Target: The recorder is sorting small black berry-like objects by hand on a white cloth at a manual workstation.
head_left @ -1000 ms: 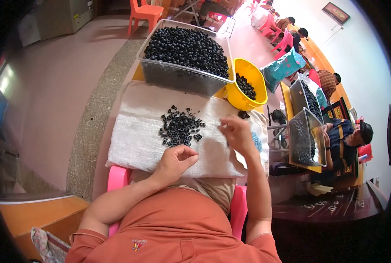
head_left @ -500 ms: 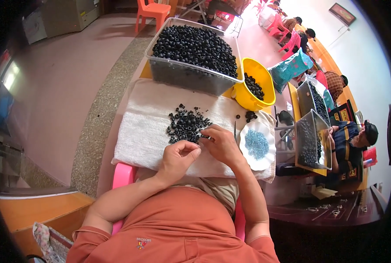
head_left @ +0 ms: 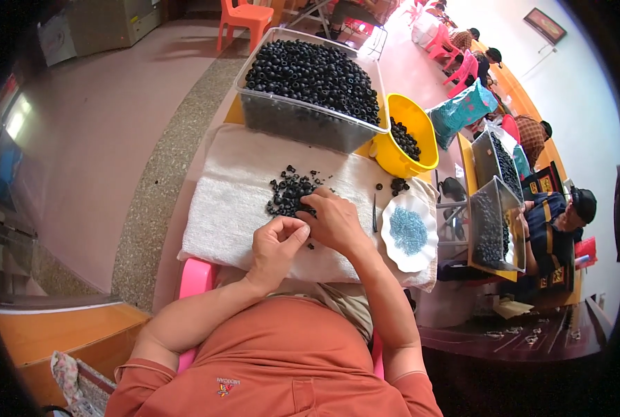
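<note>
My left hand (head_left: 276,244) is closed in a pinch at the near edge of a pile of small black ring-shaped pieces (head_left: 287,192). What it holds, if anything, is too small to make out. My right hand (head_left: 334,221) reaches in from the right, its thumb and forefinger apart over the pile's right side. The palm and other fingers hide part of the pieces there. A single black piece (head_left: 311,246) lies on the white towel (head_left: 219,201) just below both hands. Right of them stands a white scalloped dish (head_left: 426,258) of tiny light-blue beads (head_left: 408,230).
A clear bin (head_left: 289,115) heaped with black pieces stands at the far side, beside a yellow bucket (head_left: 421,118) partly filled with them. Tweezers (head_left: 374,212) and several stray pieces (head_left: 399,185) lie near the dish. A co-worker (head_left: 557,222) sits at the right behind clear bins.
My right hand has moved left and slightly away from me, over the pile. My left hand has shifted slightly left and stays pinched. A black piece now shows on the towel below the hands.
</note>
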A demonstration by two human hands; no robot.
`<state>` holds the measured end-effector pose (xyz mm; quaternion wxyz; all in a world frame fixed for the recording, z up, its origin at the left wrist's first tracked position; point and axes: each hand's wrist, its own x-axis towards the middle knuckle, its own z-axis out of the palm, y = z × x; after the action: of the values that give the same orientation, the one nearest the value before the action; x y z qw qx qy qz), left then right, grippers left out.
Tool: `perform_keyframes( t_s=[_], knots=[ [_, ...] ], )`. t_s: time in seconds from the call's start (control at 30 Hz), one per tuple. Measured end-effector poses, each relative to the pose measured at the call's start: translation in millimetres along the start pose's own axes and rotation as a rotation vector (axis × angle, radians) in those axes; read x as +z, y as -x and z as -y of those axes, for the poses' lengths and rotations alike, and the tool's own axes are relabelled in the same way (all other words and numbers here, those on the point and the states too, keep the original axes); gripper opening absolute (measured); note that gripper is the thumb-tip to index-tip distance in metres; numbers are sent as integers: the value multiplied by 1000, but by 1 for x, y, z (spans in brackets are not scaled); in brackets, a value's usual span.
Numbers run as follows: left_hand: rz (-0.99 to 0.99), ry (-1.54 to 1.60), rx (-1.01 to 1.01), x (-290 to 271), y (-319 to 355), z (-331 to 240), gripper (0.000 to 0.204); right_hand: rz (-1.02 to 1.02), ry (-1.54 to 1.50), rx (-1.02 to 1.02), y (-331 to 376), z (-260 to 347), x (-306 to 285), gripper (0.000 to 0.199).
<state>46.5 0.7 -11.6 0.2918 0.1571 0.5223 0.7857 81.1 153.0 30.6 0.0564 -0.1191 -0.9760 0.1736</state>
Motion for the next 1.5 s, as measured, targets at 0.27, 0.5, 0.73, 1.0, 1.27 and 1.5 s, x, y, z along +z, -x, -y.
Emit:
perform_keyframes(
  t_s=[0.27,0.5,0.73,1.0,1.27,1.5],
  knots=[
    [-21,47,5,-2,-2,6,8,58,-2,59,-3,4,-4,33],
    [-44,61,12,-2,-3,6,8,54,-22,66,-3,7,-4,31],
    [-39,62,-13,-1,-3,5,9,85,-43,74,-2,4,-5,28],
    [-27,79,-17,-1,-2,4,9,33,-61,19,5,2,-6,24],
    [-11,80,-24,-3,-3,4,10,9,-64,-20,8,1,-1,21],
    [-11,98,-26,-3,-3,2,10,30,-26,17,7,8,-5,24]
  ],
)
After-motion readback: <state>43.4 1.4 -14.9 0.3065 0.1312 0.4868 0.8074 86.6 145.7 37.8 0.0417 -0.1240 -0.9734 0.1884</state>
